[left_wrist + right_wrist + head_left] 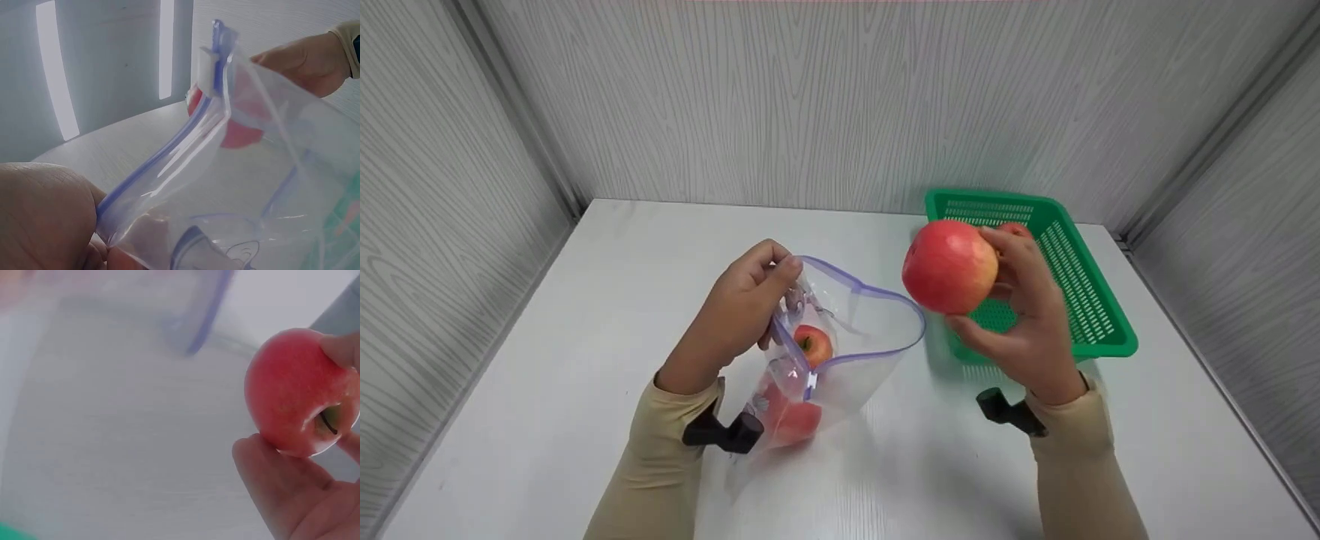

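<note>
My left hand (742,307) pinches the rim of a clear zip bag (870,322) whose mouth, edged in purple, gapes wide. A white slider (207,71) sits on the bag's zip in the left wrist view. Inside the bag lie a red apple (814,346) with its stem up and more red fruit (795,421) lower down, blurred by the plastic. Between thumb and fingers, my right hand (1027,322) holds another red apple (950,267) in the air, just right of the bag's mouth. Its stem end shows in the right wrist view.
Behind the right hand stands a green plastic basket (1084,285) with slotted walls. Another red apple (1015,229) shows in it, partly hidden by the hand. The white table (607,315) is enclosed by grey wood-grain panels (780,105) at the back and sides.
</note>
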`<state>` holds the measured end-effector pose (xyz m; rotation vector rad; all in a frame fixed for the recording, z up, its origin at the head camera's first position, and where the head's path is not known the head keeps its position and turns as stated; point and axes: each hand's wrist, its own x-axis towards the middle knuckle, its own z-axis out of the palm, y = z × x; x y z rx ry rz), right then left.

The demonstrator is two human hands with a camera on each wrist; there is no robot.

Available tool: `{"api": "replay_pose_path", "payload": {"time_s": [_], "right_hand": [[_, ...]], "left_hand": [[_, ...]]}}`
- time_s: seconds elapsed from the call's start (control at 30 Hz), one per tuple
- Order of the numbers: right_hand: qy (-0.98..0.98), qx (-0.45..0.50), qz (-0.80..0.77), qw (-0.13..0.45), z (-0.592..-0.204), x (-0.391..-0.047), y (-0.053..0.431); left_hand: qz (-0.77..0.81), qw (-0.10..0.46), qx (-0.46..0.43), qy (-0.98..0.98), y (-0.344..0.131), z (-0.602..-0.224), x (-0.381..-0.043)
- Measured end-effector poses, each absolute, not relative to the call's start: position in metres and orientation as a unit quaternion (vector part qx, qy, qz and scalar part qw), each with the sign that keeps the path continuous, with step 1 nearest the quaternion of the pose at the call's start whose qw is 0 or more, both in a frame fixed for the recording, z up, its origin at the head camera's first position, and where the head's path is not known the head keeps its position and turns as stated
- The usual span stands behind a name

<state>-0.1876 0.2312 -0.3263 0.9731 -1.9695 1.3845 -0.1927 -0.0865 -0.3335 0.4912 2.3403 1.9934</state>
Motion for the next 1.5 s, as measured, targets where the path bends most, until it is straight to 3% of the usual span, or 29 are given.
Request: {"api": "replay_pose_path", "payload": {"time_s": [0.53,1.23,1.5], "right_hand": [[-0.798,0.332,0.436,0.251,-0.326,-0.161,0.213],[-0.846,0.374,0.334,0.182,-0.336,-0.165,0.196],[-0.846,0.429,0.281,0.145,-0.339,-0.165,0.196]], "left_hand": [[0.639,0.010,0.169,0.750,-0.082,-0.331,-0.190],[0.623,0.040,0.220,0.750,-0.072,-0.333,-0.185],[0.639,-0.013,0.216,0.738,-0.067,-0.336,-0.187]]}}
